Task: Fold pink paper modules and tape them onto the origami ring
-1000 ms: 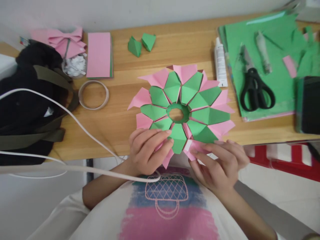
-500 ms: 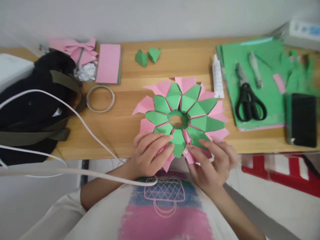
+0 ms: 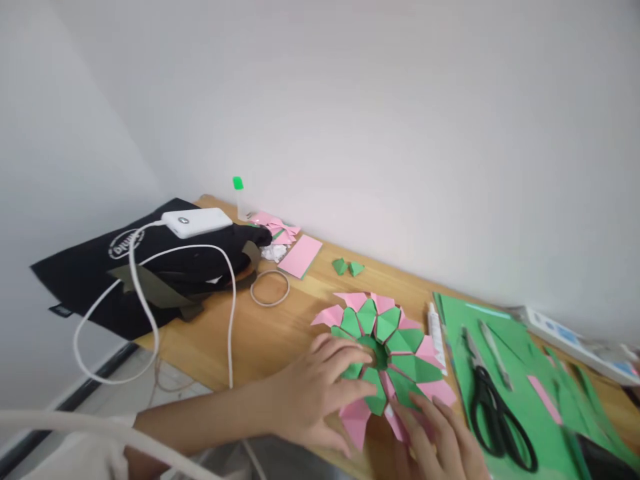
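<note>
A round paper flower (image 3: 406,341) of folded green petals with pink tips behind them lies on the wooden table, around a hollow middle. My left hand (image 3: 315,390) reaches over its left side, fingers spread on the green petals and thumb held apart below. At the lower right of the flower, my right hand (image 3: 443,437) has its fingertips at a pink piece between green petals; its thumb is hidden. A small whitish spot shows on that pink piece. Beyond the flower sit two small folded green pieces (image 3: 349,267).
Right of the flower lie a white glue tube (image 3: 436,330) and green paper sheets (image 3: 463,317) with black-handled scissors (image 3: 493,407) and a cutter knife (image 3: 495,353). Leftward are a tape ring (image 3: 270,303), pink paper (image 3: 301,256), a black bag (image 3: 165,280), a white power bank (image 3: 197,221) and looping cable (image 3: 231,333).
My view has tilted up and swung left, showing more wall and the whole bag. My left fingers have spread from the flower's near edge over its left side. My right hand stays at the flower.
</note>
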A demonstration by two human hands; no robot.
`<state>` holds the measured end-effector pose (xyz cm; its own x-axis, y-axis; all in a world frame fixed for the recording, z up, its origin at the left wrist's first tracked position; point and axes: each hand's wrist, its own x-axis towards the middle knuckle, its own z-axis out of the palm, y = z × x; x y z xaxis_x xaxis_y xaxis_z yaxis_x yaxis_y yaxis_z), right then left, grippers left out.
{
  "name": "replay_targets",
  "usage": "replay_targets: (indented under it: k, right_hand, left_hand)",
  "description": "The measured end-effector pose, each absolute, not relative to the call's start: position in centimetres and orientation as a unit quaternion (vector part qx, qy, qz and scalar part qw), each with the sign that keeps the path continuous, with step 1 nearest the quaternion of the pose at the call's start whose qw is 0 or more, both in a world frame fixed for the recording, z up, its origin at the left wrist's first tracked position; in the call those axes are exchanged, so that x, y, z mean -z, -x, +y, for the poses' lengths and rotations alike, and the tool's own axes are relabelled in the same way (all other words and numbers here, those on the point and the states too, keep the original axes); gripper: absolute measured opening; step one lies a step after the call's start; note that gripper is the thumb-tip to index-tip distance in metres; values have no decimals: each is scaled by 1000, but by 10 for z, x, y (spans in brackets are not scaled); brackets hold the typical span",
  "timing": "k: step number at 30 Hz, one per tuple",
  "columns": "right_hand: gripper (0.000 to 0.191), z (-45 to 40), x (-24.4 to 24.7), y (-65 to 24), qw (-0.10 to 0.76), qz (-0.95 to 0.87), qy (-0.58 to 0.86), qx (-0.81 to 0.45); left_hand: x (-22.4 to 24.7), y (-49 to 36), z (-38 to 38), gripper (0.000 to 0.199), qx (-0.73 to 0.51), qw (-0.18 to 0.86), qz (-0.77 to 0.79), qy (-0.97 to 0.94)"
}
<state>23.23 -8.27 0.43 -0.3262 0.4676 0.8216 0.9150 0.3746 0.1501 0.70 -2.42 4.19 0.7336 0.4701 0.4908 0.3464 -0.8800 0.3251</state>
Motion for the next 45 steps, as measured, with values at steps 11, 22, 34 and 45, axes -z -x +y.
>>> replay_targets:
  k: [11,22,34,45]
  right_hand:
    - [13,-90,3,-224,350,-741,518,244]
    - [13,-93,9,-217,363,-738,533,198]
    - [11,-85,6,-212,434,-712,518,189]
    - [7,-84,7,-210,497,-677,529,123]
  left_hand:
    - [-74,47,-24,27,-324,122,335,-876]
    - [-74,42,-23,19,-318,125,335,-878]
    - [-54,31,80,39,-66,-13,689,-722]
    - [-49,15,108,60,68,-53,726,-682]
